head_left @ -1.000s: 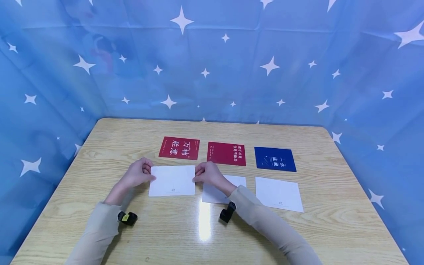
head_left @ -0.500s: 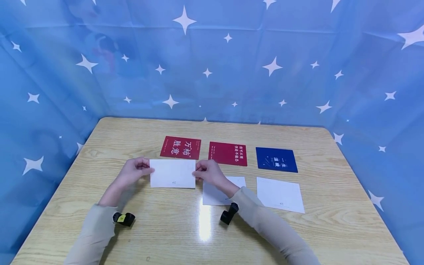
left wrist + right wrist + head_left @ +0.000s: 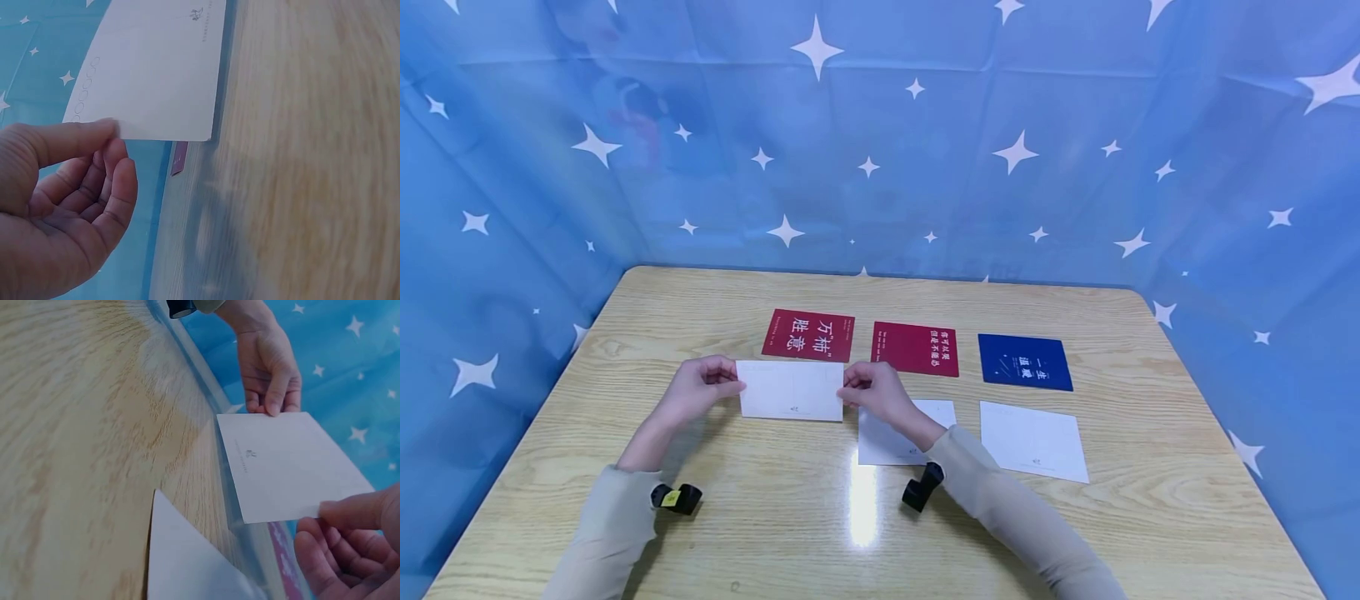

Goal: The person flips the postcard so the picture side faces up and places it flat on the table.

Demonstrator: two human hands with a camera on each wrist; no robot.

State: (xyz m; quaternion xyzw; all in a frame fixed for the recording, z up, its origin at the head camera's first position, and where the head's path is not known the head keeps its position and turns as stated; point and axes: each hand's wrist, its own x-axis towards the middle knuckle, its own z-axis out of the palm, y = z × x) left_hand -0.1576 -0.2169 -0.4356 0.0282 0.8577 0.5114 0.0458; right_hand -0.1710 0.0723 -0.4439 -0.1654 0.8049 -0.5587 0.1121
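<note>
A white postcard is held by both hands, one at each short side. My left hand pinches its left edge between thumb and fingers; the left wrist view shows the thumb on top of the card, with a row of small printed circles along one edge. On the opposite edge my right hand pinches it the same way. In the right wrist view the card is tilted and carries a small printed emblem. Just behind it lies a red card with white Chinese characters, its lower edge right at the postcard's top.
Another red card and a blue card continue the back row on the wooden table. Below them lie two white cards, one partly under my right forearm, the other farther right. A starry blue curtain hangs behind.
Both hands have moved the white postcard slightly away from me, toward the red card. It has tilted, so it looks shorter from top to bottom. The other cards stay in place.
</note>
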